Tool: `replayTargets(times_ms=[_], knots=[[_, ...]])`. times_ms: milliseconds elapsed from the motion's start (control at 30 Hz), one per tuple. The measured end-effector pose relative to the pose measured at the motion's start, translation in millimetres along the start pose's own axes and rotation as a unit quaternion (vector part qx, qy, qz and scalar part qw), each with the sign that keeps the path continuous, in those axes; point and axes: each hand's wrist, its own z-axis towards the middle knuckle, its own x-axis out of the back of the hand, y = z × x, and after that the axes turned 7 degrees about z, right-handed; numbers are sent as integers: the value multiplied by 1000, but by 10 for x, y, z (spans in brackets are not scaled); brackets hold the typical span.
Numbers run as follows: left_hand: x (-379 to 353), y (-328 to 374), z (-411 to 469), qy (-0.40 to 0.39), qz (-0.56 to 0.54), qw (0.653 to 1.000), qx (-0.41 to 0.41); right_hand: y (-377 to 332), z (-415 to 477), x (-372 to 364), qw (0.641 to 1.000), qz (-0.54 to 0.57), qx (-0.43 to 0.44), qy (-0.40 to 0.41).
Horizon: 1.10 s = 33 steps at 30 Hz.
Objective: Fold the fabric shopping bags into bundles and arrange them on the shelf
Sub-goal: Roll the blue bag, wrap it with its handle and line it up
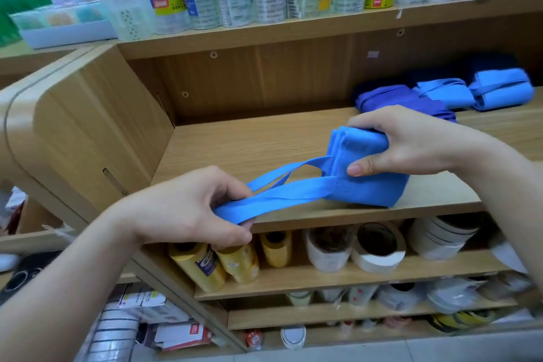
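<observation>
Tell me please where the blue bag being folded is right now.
In the head view, the blue bag is right of centre at the front edge of the shelf, gripped by the right hand; the left hand holds its straps.

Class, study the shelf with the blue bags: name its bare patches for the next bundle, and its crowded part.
Bare: the shelf from the side panel to the held bag, and back to the rear wall. Crowded: the back right corner, where bundles lie side by side.
</observation>
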Motion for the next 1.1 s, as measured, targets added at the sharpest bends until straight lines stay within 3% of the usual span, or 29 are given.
replayTargets(times_ms=[67, 133, 267, 300, 433, 567, 700, 867, 933, 1100], knots=[[42, -34, -25, -32, -164, 981, -103, 15, 22, 1, 1000, 30, -2, 5], [49, -70, -6, -21, -300, 932, -201, 31, 35, 18, 998, 55, -9, 7], [38, -73, 139, -38, -543, 777, -317, 40, 33, 7, 991, 135, -19, 16], [34, -48, 191, -38, -568, 757, -321, 24, 38, -4, 989, 145, -16, 17], [-43, 85, 386, 43, -529, 796, -292, -67, 57, -41, 995, 94, 12, 27], [-98, 121, 500, 149, -435, 867, -189, -180, -2, -6, 994, -35, 25, 96], [-84, 163, 579, 172, -476, 850, -147, -361, -102, -113, 977, -164, 57, 121], [-127, 217, 647, 160, -475, 857, -119, -493, -95, -262, 949, -296, 92, 63], [-157, 231, 675, 166, -484, 854, -97, -476, -55, -289, 956, -276, 80, 58], [-248, 225, 659, 201, -573, 791, -77, -406, 69, -303, 976, -179, 72, 102]])
